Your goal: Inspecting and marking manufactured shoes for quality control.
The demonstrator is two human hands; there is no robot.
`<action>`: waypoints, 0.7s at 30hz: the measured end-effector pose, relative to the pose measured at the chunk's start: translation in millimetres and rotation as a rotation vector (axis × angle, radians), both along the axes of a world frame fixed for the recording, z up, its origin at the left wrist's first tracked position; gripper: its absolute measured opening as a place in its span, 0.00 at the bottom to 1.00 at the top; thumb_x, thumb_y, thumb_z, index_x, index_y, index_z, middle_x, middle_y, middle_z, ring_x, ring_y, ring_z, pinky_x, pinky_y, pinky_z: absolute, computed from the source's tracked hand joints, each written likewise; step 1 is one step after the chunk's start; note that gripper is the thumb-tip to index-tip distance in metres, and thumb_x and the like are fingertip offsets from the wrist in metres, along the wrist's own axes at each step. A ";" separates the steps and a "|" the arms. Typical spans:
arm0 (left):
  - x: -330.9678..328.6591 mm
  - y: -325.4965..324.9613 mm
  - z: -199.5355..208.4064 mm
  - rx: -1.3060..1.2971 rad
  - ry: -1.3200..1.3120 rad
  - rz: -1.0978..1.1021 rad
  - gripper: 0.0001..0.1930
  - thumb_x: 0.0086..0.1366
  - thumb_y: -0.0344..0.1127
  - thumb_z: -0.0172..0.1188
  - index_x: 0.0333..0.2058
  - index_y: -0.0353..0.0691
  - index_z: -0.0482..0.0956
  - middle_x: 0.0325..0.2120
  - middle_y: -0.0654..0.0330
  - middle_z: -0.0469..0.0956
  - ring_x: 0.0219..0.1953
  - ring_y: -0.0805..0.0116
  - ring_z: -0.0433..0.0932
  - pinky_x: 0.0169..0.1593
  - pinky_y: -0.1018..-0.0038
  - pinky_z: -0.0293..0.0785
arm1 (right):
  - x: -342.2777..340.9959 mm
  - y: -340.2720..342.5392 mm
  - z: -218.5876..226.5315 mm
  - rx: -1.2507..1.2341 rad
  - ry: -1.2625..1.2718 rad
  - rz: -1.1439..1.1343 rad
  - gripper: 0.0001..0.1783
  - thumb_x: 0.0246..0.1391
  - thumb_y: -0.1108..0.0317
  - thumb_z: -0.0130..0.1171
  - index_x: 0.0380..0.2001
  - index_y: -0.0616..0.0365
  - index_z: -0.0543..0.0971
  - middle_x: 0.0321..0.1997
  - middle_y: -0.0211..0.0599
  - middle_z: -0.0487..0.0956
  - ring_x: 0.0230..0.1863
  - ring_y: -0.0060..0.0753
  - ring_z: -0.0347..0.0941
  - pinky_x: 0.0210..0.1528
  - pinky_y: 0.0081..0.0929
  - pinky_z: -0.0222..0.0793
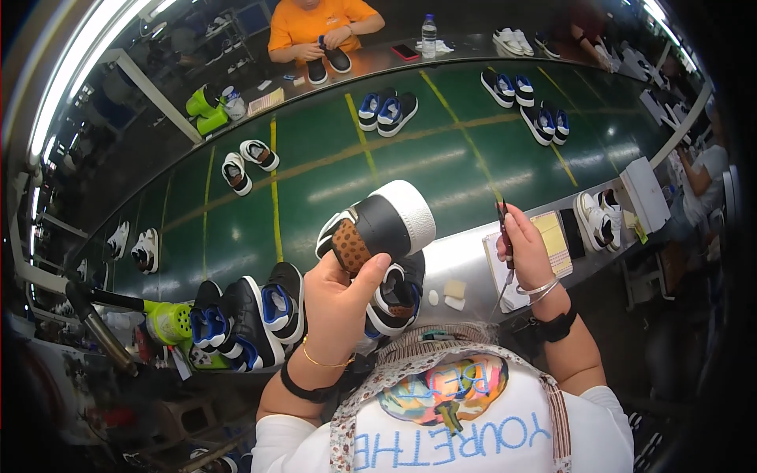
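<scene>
My left hand (343, 298) is closed around a black sneaker (382, 223), raised over the near edge of the belt. Its white sole and toe point up and to the right, and a brown spotted patch shows near my thumb. Behind that hand, another black sneaker (400, 290) with a brown spotted patch stands on the metal ledge. In my right hand (528, 246) is a slim dark tool (506, 236) with a thin metal end pointing down; its exact kind is unclear. This hand hovers over a notepad (552, 244) with yellowish pages.
A green conveyor belt (315, 189) with yellow lines carries several pairs of sneakers. Black-and-blue sneakers (248, 315) crowd the ledge at left, beside a lime-green holder (169, 322). White sneakers (599, 221) stand at right. Across the belt, a person in orange (319, 31) handles dark shoes.
</scene>
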State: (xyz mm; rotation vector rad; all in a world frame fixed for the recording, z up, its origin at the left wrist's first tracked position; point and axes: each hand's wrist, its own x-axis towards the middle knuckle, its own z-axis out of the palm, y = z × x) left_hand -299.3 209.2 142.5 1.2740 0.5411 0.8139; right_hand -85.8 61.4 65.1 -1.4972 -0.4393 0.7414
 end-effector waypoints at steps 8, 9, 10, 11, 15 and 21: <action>10.7 -16.6 -8.8 0.450 0.072 0.265 0.09 0.49 0.30 0.64 0.28 0.33 0.78 0.21 0.58 0.77 0.24 0.71 0.76 0.29 0.78 0.69 | -73.5 19.0 91.4 0.251 -0.896 0.183 0.28 0.45 0.77 0.59 0.51 0.57 0.63 0.37 0.36 0.68 0.28 0.21 0.66 0.29 0.17 0.66; 9.8 -17.3 -9.2 0.448 0.072 0.265 0.09 0.49 0.30 0.64 0.28 0.33 0.78 0.21 0.58 0.77 0.24 0.71 0.76 0.29 0.78 0.69 | -76.3 22.0 97.5 0.208 -1.026 0.171 0.30 0.42 0.77 0.62 0.51 0.56 0.65 0.34 0.37 0.70 0.26 0.23 0.68 0.26 0.17 0.66; 8.5 -17.9 -9.7 0.488 0.081 0.283 0.08 0.48 0.30 0.64 0.28 0.33 0.78 0.20 0.58 0.77 0.23 0.70 0.75 0.28 0.78 0.69 | -78.6 23.9 97.6 0.207 -1.026 0.173 0.30 0.42 0.77 0.62 0.51 0.56 0.65 0.34 0.37 0.70 0.26 0.23 0.68 0.26 0.17 0.66; 7.0 -18.2 -10.3 0.528 0.090 0.302 0.08 0.47 0.29 0.65 0.27 0.33 0.78 0.19 0.59 0.76 0.22 0.70 0.75 0.27 0.77 0.69 | -80.6 25.4 97.5 0.201 -1.068 0.148 0.30 0.42 0.76 0.62 0.51 0.56 0.66 0.31 0.36 0.71 0.25 0.24 0.69 0.24 0.18 0.67; 1.5 -17.5 -13.9 0.597 0.103 0.332 0.08 0.46 0.29 0.66 0.26 0.34 0.78 0.19 0.59 0.76 0.21 0.68 0.74 0.26 0.77 0.68 | -89.2 27.7 97.6 0.177 -1.073 0.119 0.26 0.40 0.76 0.63 0.48 0.56 0.71 0.28 0.38 0.75 0.23 0.28 0.73 0.23 0.21 0.69; -5.1 -16.7 -13.2 0.703 0.096 0.375 0.09 0.44 0.28 0.67 0.25 0.35 0.78 0.19 0.59 0.76 0.20 0.66 0.74 0.25 0.76 0.68 | -95.3 33.2 95.7 0.230 -1.190 0.129 0.24 0.40 0.78 0.62 0.45 0.58 0.74 0.32 0.41 0.77 0.26 0.33 0.75 0.24 0.23 0.71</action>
